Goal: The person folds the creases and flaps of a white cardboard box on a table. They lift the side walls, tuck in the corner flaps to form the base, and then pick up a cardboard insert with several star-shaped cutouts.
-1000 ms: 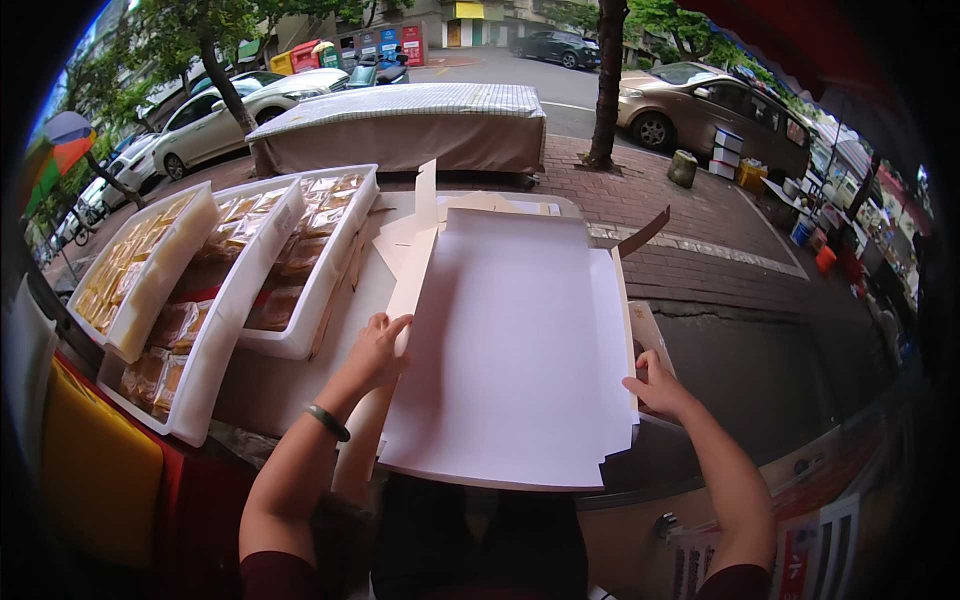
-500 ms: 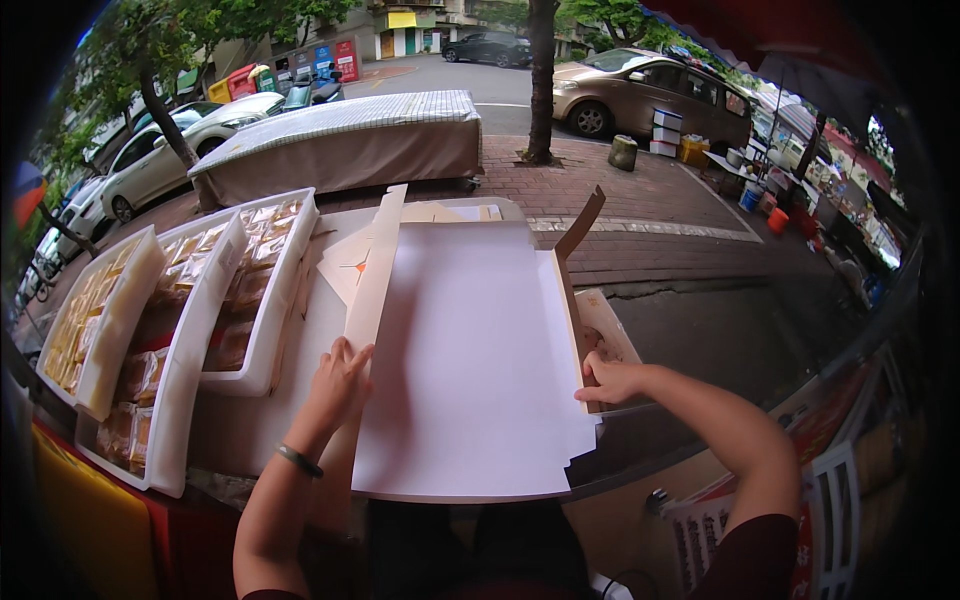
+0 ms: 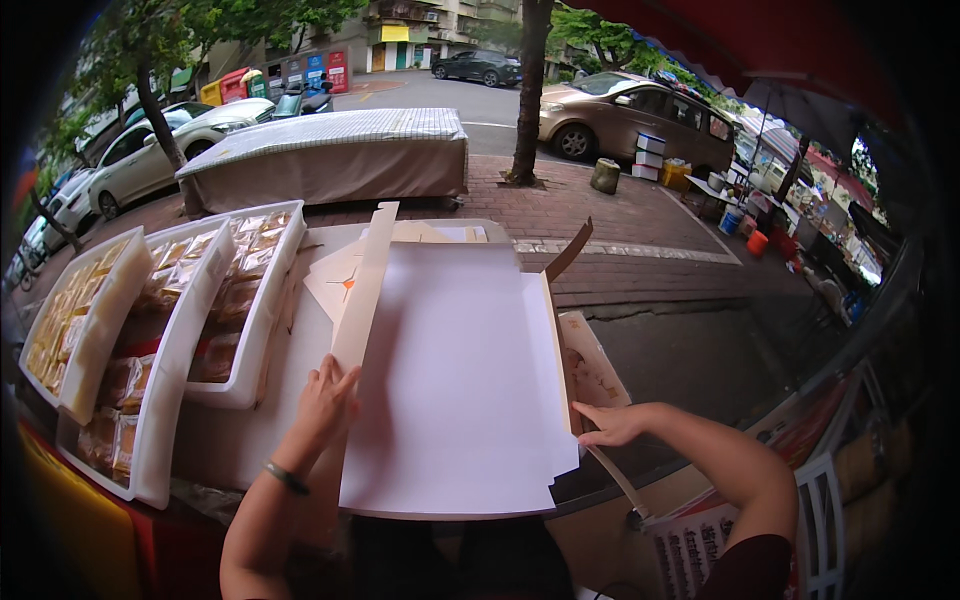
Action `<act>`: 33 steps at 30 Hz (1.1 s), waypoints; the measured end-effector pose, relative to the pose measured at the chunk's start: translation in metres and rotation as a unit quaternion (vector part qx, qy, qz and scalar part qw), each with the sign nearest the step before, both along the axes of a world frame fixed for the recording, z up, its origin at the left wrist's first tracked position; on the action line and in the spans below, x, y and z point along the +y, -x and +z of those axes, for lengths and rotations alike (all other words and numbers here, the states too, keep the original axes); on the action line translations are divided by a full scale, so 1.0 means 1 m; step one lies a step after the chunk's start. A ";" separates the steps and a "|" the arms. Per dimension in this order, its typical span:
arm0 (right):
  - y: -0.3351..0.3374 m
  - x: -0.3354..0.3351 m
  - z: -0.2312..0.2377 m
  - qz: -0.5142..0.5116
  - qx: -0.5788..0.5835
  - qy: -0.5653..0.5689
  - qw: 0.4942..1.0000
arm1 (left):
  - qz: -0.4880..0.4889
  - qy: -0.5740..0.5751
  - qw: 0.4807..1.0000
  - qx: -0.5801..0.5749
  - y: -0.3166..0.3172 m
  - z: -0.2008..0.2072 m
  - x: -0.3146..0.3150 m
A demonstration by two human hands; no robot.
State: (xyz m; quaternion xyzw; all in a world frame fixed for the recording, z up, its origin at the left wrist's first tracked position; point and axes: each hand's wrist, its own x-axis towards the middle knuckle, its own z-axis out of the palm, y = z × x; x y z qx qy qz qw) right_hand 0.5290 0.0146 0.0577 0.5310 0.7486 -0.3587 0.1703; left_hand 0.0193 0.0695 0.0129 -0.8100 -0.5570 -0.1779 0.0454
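The box (image 3: 455, 370) lies on the table (image 3: 268, 415), right of the trays (image 3: 182, 370); left hand (image 3: 328, 402) at its left flap (image 3: 368, 290), gripping or not I can't tell, right hand (image 3: 614, 424) open against its edge

tan van (image 3: 632, 112) parked | tree trunk (image 3: 529, 105) upright | orange bucket (image 3: 757, 243) at right | dark car (image 3: 478, 68)

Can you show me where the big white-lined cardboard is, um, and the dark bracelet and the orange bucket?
White-lined cardboard (image 3: 455, 380): head view, middle of its white panel.
Dark bracelet (image 3: 286, 478): head view, middle of its visible band.
Orange bucket (image 3: 757, 242): head view, its side.
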 end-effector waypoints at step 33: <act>0.094 0.062 -0.075 -0.112 -0.190 -0.427 0.877 | 0.094 -0.084 0.976 0.176 0.003 -0.047 0.013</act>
